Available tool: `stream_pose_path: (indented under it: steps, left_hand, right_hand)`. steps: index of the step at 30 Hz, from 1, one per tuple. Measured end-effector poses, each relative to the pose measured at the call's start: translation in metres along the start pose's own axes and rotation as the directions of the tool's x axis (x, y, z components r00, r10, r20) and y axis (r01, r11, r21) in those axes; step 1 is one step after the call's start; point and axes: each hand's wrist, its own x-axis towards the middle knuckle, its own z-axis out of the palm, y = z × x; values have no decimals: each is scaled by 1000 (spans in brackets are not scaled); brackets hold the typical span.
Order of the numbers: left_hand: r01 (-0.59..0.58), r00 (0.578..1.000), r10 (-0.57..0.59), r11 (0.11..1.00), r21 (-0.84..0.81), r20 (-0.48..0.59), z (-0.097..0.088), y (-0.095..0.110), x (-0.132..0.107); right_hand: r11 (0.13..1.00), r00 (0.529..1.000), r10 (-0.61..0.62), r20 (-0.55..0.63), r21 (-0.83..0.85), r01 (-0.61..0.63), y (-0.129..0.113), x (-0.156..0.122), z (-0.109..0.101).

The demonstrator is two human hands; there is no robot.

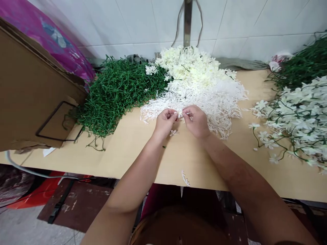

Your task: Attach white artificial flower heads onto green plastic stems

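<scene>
My left hand [165,120] and my right hand [196,120] meet over the wooden table [133,149], fingers pinched together on a small white artificial flower piece [180,114] between them. A small white blossom [174,132] hangs just under my left hand. Right behind my hands lies a heap of white plastic sprigs [204,98], and beyond it a pile of cream flower heads [190,66]. A pile of green plastic stems [114,92] lies to the left.
A cardboard box [30,95] stands at the left with pink fabric [53,37] above it. Finished flower stems with white blossoms [296,119] lie at the right. One white sprig [185,177] rests near the table's front edge. A tiled wall rises behind.
</scene>
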Motion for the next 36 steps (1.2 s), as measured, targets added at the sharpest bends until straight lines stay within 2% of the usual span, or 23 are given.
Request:
stream_pose_path:
  steps: [8,16,22,26,30,33,36]
  left_hand:
    - [-10,1000,11,999,46,-14,1,0,0]
    - [-27,1000,26,999,41,16,0,-5,2]
    - [-37,998,35,999,37,49,0,-4,1]
    - [-33,998,32,999,31,48,-2,-3,1]
    - [-49,996,48,999,9,81,-5,-3,0]
    - [-74,991,73,997,-1,114,-5,-2,0]
    - [-79,988,79,997,-4,133,-6,2,-1]
  right_hand:
    - [986,995,-100,-17,-137,96,-1,-1,1]
    - [988,994,-105,-25,-119,101,4,-2,4]
    - [999,1000,-7,16,-35,7,2,-2,4]
    - [993,994,98,47,54,-100,-1,-2,5]
    - [945,972,215,100,230,-232,-2,1,3]
    - [890,955,243,171,353,-290,-1,4,0]
    - [861,944,256,210,396,-321,-1,6,-3]
